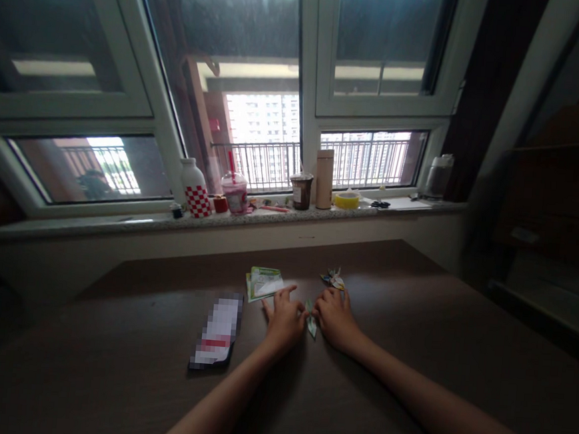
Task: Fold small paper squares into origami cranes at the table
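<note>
Both my hands rest on the dark brown table [381, 385], close together. My left hand [284, 317] and my right hand [336, 317] pinch a small folded piece of coloured paper [311, 322] that lies between them on the tabletop. Fingers of both hands are curled in on the paper. A stack of green-and-white paper sheets [263, 283] lies just beyond my left hand. A small finished folded paper figure [333, 278] sits just beyond my right hand.
A dark phone [216, 335] lies left of my left arm. The stone window sill [119, 220] carries a red-checked bottle [195, 188], a pink cup [234, 192], a brown cup [301, 191], a tall tan flask [324, 178], a yellow tape roll [346, 199] and a jar [439, 175].
</note>
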{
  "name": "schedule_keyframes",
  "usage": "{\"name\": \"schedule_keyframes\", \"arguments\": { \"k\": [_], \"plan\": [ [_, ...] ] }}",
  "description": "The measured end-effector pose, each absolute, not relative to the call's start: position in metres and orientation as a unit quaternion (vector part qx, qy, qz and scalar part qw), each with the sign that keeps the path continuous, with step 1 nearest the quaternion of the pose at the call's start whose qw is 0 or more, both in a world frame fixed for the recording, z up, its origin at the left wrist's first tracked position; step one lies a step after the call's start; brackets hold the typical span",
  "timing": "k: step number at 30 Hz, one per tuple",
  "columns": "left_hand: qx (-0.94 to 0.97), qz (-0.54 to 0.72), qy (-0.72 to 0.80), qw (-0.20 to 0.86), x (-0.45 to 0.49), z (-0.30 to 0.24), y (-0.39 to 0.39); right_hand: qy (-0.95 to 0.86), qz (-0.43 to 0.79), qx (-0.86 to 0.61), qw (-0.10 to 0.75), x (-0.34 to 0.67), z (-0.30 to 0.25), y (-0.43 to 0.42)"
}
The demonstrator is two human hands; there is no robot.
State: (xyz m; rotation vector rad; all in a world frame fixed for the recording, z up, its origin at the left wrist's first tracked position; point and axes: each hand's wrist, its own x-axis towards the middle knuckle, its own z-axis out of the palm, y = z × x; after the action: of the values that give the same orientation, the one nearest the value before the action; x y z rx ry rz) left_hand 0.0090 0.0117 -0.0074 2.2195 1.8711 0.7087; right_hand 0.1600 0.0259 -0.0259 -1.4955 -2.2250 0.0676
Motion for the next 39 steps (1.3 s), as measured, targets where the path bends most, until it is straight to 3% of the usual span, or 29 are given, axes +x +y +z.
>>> {"name": "schedule_keyframes", "arguments": {
  "k": [7,17,39],
  "plan": [
    [0.735,0.197,0.644,0.075,0.0124,-0.0071,0.0105,-0.813,0.020,-0.545,0.206,0.1566,-0.0225,0.0231],
    [0.733,0.223,0.637,0.081,0.0046,-0.0090,0.0102,-0.782,0.122,-0.561,0.244,0.1601,-0.0207,0.0259],
    [0.728,0.232,0.641,0.079,0.0042,-0.0081,0.0112,-0.756,0.120,-0.587,0.265,0.1579,-0.0243,0.0278]
  ]
}}
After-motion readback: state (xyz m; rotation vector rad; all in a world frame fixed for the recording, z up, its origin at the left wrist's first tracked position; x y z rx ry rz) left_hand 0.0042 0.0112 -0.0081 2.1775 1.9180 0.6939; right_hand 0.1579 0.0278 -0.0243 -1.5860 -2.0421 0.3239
